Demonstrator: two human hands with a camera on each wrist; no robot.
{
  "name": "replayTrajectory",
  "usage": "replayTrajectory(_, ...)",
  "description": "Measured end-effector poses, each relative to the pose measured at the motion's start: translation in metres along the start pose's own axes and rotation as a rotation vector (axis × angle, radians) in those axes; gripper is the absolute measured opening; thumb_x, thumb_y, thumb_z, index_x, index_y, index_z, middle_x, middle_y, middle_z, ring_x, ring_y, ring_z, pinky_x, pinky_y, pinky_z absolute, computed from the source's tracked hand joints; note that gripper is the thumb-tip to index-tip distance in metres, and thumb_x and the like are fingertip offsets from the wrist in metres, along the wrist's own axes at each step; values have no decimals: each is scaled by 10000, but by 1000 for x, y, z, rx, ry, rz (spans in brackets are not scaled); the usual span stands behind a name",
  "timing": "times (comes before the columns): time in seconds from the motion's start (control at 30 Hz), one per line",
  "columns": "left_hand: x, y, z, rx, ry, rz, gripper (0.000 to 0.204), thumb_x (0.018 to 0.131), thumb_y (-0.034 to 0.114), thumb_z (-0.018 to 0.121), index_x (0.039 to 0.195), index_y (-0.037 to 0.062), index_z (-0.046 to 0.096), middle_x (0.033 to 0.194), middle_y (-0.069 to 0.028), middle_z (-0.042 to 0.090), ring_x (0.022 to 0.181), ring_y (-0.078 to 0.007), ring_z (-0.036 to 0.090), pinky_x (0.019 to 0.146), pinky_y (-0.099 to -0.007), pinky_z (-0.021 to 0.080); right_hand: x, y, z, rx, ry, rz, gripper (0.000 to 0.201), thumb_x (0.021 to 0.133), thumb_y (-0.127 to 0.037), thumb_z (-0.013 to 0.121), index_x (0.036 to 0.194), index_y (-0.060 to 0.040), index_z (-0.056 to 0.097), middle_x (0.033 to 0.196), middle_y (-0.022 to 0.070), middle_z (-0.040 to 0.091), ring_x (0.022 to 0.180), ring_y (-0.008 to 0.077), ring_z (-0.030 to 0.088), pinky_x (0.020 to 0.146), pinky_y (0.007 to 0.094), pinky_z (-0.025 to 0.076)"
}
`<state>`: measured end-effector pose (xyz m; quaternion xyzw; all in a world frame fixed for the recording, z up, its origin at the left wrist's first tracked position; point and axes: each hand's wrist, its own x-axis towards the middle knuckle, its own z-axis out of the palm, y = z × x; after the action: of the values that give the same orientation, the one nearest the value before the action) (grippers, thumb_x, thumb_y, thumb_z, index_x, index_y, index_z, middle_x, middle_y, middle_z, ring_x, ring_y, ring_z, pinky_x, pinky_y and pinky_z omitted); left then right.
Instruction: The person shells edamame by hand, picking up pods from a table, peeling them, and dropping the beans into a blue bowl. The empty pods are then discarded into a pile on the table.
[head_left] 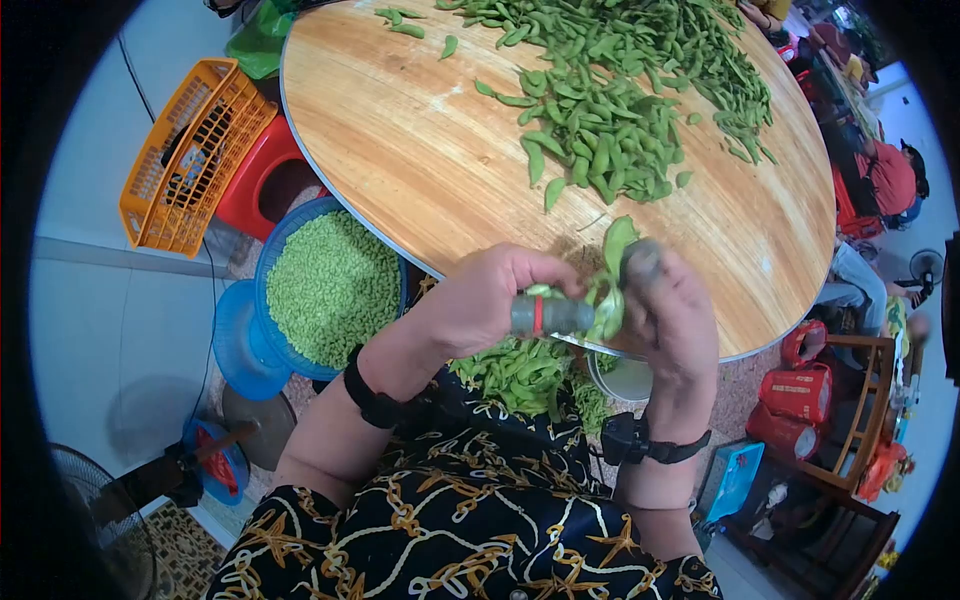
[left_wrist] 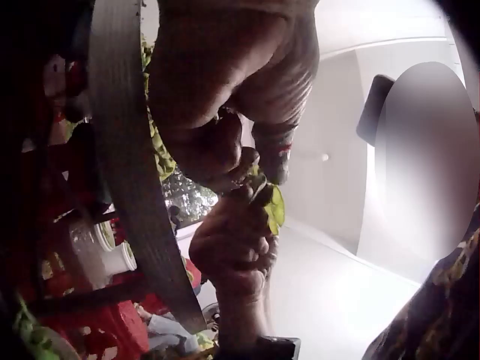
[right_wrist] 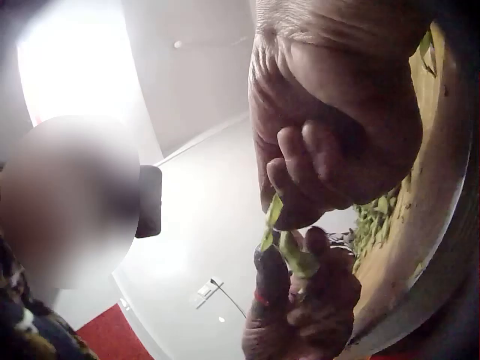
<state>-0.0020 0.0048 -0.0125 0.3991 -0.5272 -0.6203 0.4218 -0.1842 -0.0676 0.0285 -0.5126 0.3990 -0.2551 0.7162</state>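
Over the near edge of a round wooden table (head_left: 420, 130), both hands meet at green soybean pods. My left hand (head_left: 470, 300) wears a grey finger cover (head_left: 560, 315) with a red band and pinches a pod (right_wrist: 298, 259) between thumb and fingers. Opposite it, my right hand (head_left: 683, 325) has its fingers curled and pinches at a soybean pod (head_left: 618, 240); a grey cover (head_left: 641, 263) sits on one digit. In the left wrist view, a split light-green pod (left_wrist: 275, 210) shows between the fingertips. A heap of whole pods (head_left: 610, 140) lies farther back on the table.
Left of the table stands a blue basket (head_left: 262, 290) full of shelled green beans. Behind it are a red stool (head_left: 245, 195) and an orange crate (head_left: 150, 215). Pods (head_left: 515, 375) pile below the hands, beside a metal bowl (head_left: 628, 380). A fan (head_left: 90, 500) stands lower left.
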Motion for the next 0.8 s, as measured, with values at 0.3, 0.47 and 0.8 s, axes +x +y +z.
replayTrajectory(0.3,9,-5,22,-805,374,115,142,779,48,629,899,59,553,824,-25,594,678,-62,553,541,-153,421,-21,13,27,-317,52,-221,95,830,-87,608,838,6,597,694,-16,560,628,36,462,553,197,388)
replayTrajectory(0.47,6,-1,25,-735,446,58,125,819,16,589,943,32,579,897,-20,590,751,-48,533,599,-172,418,-14,20,25,-159,112,-222,116,843,-111,607,832,2,583,644,-37,539,585,25,440,513,184,368)
replayTrajectory(0.8,5,1,22,-855,356,184,148,827,-41,509,964,-22,562,939,-93,595,817,-110,579,677,-207,469,-36,5,28,-343,270,-347,189,914,-107,456,1041,8,537,685,7,524,585,43,428,530,197,364)
